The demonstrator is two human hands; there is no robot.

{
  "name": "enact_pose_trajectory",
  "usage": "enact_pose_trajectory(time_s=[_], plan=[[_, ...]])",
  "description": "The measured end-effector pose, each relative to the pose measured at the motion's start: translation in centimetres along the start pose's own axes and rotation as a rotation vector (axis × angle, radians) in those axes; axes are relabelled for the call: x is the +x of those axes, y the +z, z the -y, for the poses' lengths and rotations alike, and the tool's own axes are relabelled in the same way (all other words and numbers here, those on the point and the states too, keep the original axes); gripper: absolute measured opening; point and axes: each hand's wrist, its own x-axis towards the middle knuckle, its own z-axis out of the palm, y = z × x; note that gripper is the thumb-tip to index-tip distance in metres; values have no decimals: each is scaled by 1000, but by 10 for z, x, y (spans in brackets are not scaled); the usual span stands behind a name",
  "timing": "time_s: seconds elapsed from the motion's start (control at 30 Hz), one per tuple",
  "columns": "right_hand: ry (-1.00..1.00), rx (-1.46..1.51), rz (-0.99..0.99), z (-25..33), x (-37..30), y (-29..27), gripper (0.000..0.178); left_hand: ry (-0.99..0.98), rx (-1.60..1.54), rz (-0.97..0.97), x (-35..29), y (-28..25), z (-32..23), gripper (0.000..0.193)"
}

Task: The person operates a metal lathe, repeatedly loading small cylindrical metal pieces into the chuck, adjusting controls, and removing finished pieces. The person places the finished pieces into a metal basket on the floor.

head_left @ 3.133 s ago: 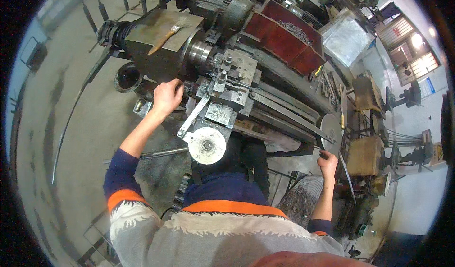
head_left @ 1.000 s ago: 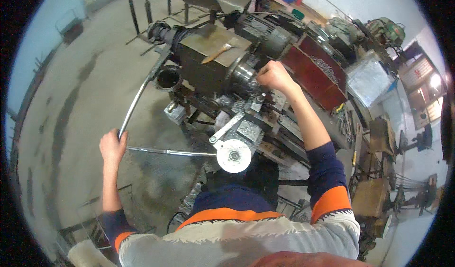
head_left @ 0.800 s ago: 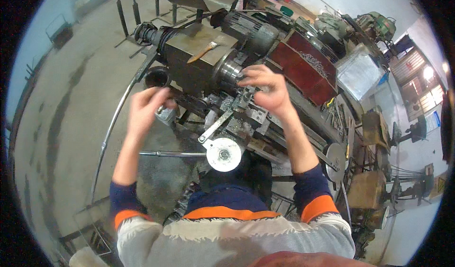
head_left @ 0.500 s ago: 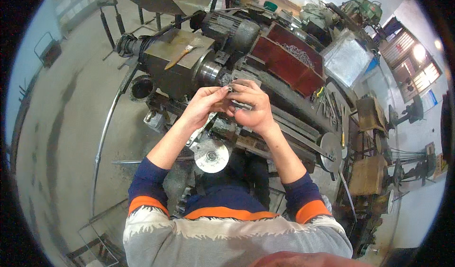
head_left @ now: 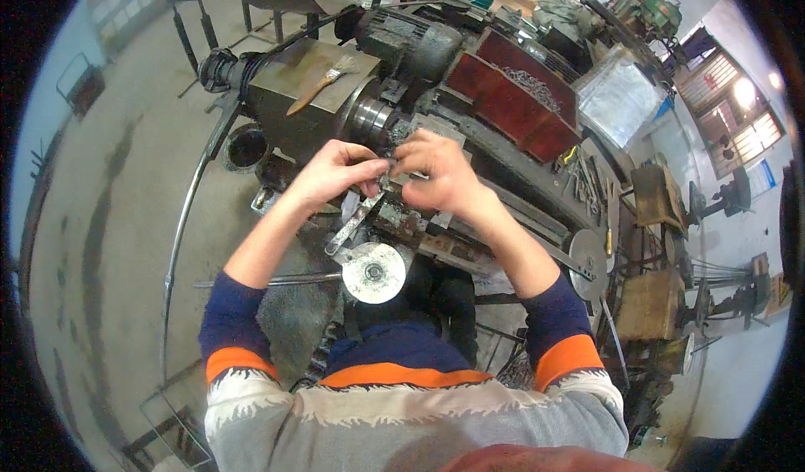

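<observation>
Both my hands meet in front of the spindle chuck (head_left: 371, 121) of a lathe. My left hand (head_left: 340, 174) pinches a small grey metal part (head_left: 391, 163) between thumb and fingertips; its shape is mostly hidden. Right beside it, my right hand (head_left: 438, 172) has its fingers curled toward the part, slightly blurred, and what they hold is hidden. Under the hands lies a flat metal lever handle (head_left: 354, 223). Nearer to me is a round pale handwheel (head_left: 373, 272), dusted with chips. Neither hand touches the handwheel.
A wood-handled brush (head_left: 314, 88) lies on the headstock cover (head_left: 281, 74). Behind stand a motor (head_left: 411, 44) and a dark red bin (head_left: 511, 95) of small metal pieces. Hand tools (head_left: 587, 183) lie to the right. A long metal rod (head_left: 189, 220) slants at the left.
My hands have drawn slightly apart, the left moving left. The right hand's fingers have curled in more. More of the lever handle shows beneath them.
</observation>
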Motion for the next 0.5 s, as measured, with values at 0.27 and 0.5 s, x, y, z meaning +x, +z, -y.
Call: enact_pose_trajectory(time_s=[0.27,0.5], plan=[[821,-190,324,-74,42,21,29,-118,896,-563,-113,-126,11,36],[675,108,260,-90,31,37,34,-535,1109,-803,-247,-170,68,35]])
